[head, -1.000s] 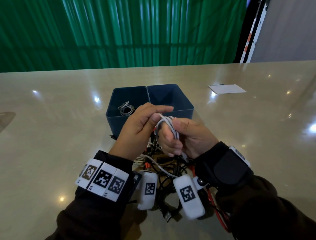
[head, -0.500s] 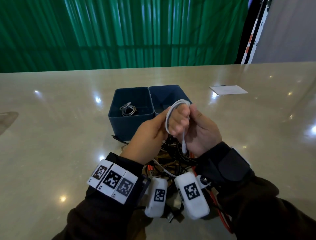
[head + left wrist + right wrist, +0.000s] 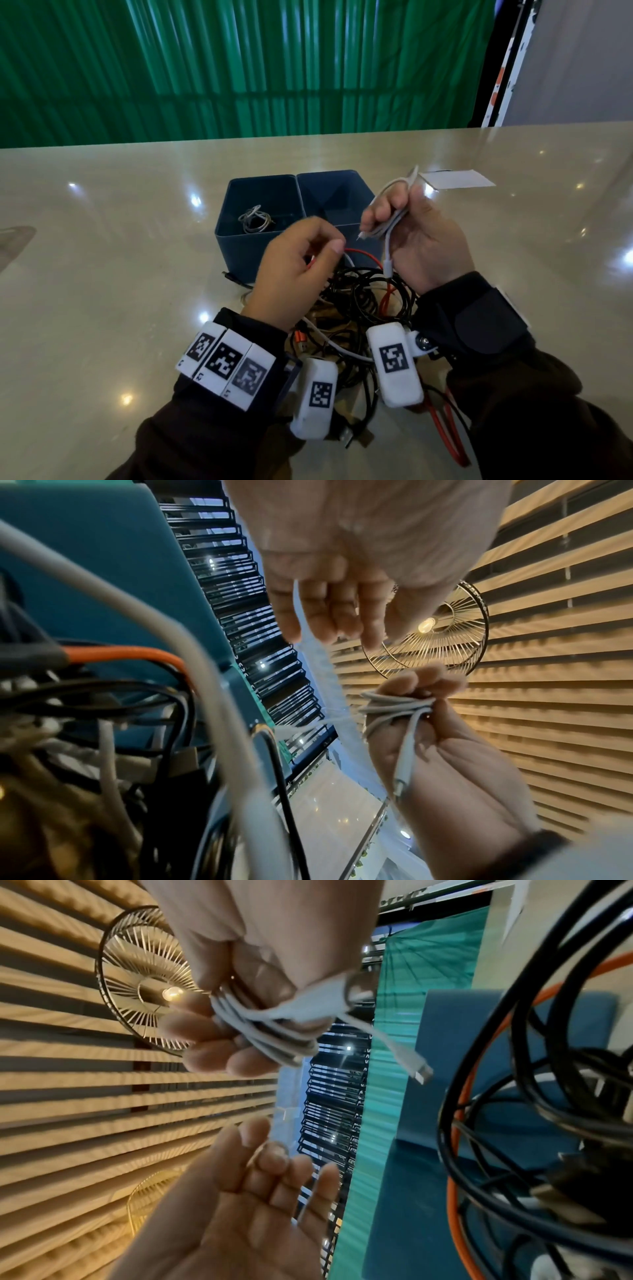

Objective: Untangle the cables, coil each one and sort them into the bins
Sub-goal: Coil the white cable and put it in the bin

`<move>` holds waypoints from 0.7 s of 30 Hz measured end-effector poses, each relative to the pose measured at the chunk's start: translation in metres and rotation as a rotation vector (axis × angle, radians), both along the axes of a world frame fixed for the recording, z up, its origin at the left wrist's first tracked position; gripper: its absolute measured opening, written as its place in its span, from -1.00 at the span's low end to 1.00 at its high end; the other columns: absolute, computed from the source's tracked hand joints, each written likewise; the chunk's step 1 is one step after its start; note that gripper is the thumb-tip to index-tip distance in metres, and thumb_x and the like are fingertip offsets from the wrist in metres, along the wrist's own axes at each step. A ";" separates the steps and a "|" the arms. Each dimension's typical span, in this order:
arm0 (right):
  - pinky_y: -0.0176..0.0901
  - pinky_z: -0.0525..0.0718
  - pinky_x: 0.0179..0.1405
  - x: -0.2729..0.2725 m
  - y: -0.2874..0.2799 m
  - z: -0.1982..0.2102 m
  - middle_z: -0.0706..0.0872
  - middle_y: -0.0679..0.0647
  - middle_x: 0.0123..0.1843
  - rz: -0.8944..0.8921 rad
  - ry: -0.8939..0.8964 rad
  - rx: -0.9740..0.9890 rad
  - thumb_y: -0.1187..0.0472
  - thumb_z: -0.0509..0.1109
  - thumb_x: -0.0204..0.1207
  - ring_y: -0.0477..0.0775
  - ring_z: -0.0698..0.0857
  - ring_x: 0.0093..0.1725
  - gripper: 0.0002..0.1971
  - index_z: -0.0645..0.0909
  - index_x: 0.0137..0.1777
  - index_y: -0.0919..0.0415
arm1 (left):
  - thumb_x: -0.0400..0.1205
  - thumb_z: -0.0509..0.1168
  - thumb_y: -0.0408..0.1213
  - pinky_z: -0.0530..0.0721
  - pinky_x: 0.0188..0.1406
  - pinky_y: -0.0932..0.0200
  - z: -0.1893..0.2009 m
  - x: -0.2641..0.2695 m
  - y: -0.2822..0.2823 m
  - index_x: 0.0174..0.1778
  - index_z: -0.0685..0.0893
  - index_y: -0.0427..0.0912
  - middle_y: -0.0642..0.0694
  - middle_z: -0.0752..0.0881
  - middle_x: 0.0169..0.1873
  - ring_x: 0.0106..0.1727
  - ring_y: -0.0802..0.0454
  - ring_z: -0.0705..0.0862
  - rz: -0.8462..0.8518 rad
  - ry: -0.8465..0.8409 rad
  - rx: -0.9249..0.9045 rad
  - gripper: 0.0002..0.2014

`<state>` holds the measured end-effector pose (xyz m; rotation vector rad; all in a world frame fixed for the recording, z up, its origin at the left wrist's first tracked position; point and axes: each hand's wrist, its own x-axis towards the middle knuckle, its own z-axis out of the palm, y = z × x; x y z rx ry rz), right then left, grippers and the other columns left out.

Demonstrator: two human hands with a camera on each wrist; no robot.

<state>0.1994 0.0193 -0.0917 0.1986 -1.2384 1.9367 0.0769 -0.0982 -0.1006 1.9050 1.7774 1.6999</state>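
Above the tangle (image 3: 363, 308), my right hand (image 3: 418, 240) grips the coiled white cable (image 3: 388, 224), one plug dangling. My left hand (image 3: 294, 270) hangs just beside it, fingers loosely curled, holding nothing that I can make out. I judge coiling done; next comes dropping it into a bin (image 3: 359, 192). The left bin (image 3: 222, 219) already holds a pale coil (image 3: 255, 219), beyond the hands.
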 end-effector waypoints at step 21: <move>-0.18 0.51 -0.44 -0.016 -0.019 -0.012 0.44 -0.05 -0.58 0.438 -0.149 0.070 0.13 0.01 0.62 -0.04 0.45 -0.56 -0.63 0.48 -0.37 0.19 | 0.69 0.04 -0.10 0.60 -0.21 0.06 -0.009 -0.004 0.007 -0.16 0.70 -0.14 -0.20 0.73 -0.32 -0.28 0.07 0.64 -0.189 -0.286 -0.184 -0.66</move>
